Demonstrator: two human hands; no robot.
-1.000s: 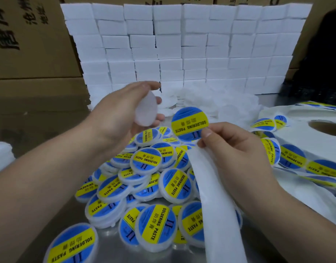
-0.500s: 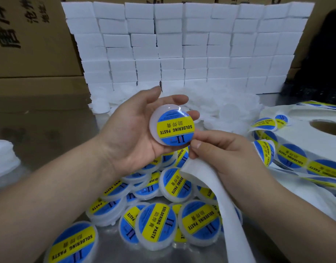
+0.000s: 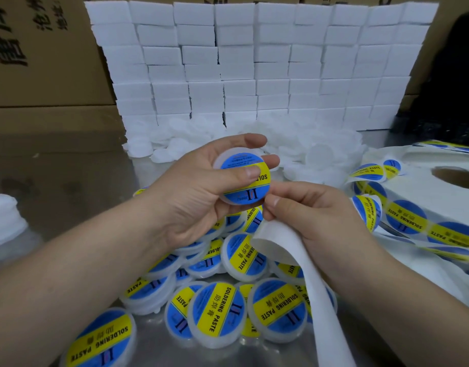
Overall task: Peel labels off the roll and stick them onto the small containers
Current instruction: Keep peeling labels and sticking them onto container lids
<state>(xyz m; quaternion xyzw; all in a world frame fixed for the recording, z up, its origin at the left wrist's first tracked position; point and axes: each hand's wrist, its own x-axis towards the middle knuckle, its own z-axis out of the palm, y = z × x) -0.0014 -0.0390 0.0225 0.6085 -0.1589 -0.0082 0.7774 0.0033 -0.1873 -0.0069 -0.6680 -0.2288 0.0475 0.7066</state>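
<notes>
One white container (image 3: pixel 222 158), blue-and-yellow label (image 3: pixel 250 188) on its lid, is gripped in the left hand (image 3: pixel 199 197); beside it the right hand (image 3: pixel 318 215) pinches the bare strip (image 3: pixel 286 256).

One held container (image 3: pixel 244 178), one roll (image 3: pixel 418 186), one strip (image 3: pixel 320 313) (pile (image 3: pixel 217 313) uncountable).

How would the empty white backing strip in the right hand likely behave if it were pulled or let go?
Probably floppy: the backing strip curls over at the right hand and drapes down across the labelled containers. Likely light, since a thumb-and-finger grip holds it up.
</notes>
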